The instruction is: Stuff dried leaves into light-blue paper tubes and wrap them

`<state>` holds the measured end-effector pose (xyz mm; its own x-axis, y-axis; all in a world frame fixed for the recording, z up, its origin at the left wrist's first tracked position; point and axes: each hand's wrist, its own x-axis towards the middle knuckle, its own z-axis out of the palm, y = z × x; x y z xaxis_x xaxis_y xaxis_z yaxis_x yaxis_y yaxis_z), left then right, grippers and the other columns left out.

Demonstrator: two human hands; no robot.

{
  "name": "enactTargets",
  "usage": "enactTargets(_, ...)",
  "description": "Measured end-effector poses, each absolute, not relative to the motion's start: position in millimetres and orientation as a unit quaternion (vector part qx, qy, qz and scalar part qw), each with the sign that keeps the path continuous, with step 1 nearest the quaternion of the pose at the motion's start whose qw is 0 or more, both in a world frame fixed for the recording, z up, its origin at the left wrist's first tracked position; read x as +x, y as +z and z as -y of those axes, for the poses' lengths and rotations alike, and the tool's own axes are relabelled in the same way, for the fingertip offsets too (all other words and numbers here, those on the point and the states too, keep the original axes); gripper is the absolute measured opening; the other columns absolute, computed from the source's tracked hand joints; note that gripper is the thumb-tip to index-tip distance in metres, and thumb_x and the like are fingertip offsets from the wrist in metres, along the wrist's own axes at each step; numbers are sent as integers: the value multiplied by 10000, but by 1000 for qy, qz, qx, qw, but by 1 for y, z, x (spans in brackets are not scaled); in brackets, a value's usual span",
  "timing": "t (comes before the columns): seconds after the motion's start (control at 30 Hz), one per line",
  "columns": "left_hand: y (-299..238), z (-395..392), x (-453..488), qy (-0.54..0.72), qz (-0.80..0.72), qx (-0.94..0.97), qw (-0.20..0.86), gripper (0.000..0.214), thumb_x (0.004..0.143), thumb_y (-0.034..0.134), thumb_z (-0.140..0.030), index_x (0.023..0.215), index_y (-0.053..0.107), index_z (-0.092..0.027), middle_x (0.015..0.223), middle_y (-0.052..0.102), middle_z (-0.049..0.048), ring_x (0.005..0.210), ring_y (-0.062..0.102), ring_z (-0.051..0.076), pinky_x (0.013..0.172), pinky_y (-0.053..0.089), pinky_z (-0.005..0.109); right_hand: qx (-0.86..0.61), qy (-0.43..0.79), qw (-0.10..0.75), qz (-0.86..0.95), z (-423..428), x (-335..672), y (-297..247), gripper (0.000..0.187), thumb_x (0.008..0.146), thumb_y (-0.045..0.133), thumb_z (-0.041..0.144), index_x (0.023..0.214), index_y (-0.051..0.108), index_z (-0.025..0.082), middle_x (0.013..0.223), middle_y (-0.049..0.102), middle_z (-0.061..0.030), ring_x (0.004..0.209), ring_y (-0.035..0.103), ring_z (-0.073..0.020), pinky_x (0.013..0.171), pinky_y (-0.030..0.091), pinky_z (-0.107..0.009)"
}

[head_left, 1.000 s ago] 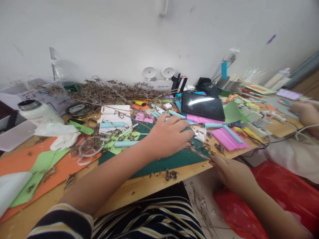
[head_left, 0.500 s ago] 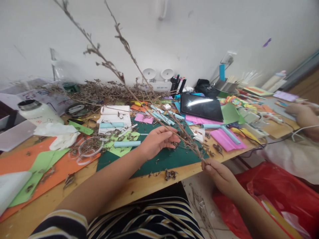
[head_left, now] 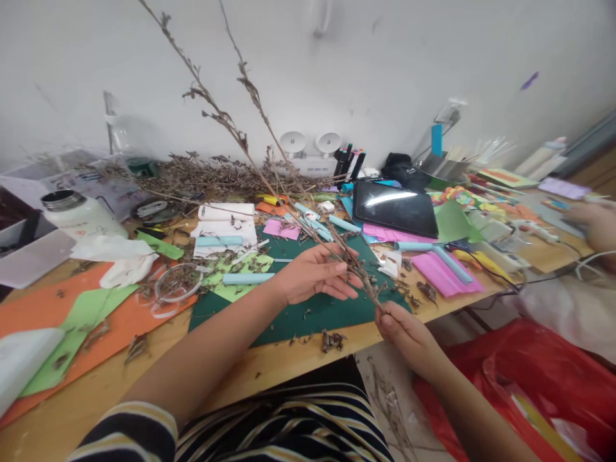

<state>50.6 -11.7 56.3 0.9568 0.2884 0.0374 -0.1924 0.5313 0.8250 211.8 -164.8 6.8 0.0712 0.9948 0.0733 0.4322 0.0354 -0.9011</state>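
My right hand (head_left: 403,333) is closed round the lower end of a bunch of dried plant stems (head_left: 360,273), just off the table's front edge. The long stems slant up and left, their thin tips standing against the wall. Beside the lower stems is my left hand (head_left: 320,276), its fingers apart and palm turned toward them; whether it touches them I cannot tell. Under both lies a dark green mat (head_left: 293,321) scattered with dry leaf bits. A clump of curled dry leaves (head_left: 333,340) sits at the table edge.
A heap of dried stems (head_left: 206,176) lies along the wall. Around the mat are a black tablet (head_left: 394,208), light blue paper rolls (head_left: 248,278), a white bottle (head_left: 74,215) and pink paper (head_left: 447,273). A red bag (head_left: 520,378) stands below right. Another person's hand (head_left: 597,221) is at far right.
My right hand has shifted slightly left and up with the stems. The fingers of my left hand have opened wider beside them. The whole view has moved a little.
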Motion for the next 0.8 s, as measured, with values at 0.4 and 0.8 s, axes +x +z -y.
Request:
enactTargets(0.4, 59, 3, 47, 166, -118, 550, 810, 334, 551, 719, -337, 668, 535, -83, 546, 614, 3, 475, 593, 84, 493, 504, 174, -565, 416, 495, 512, 164, 210, 7, 317, 798, 398, 458, 642, 418, 183, 517, 264, 59, 449, 245, -69, 420, 199, -221)
enactTargets(0.8, 53, -14, 34, 142, -68, 658, 736, 241, 653, 628, -328, 690, 530, -110, 593, 590, 9, 500, 567, 91, 508, 478, 217, -483, 390, 735, 273, 162, 223, 19, 287, 746, 523, 406, 604, 410, 184, 457, 213, 93, 347, 190, -21, 359, 132, -167)
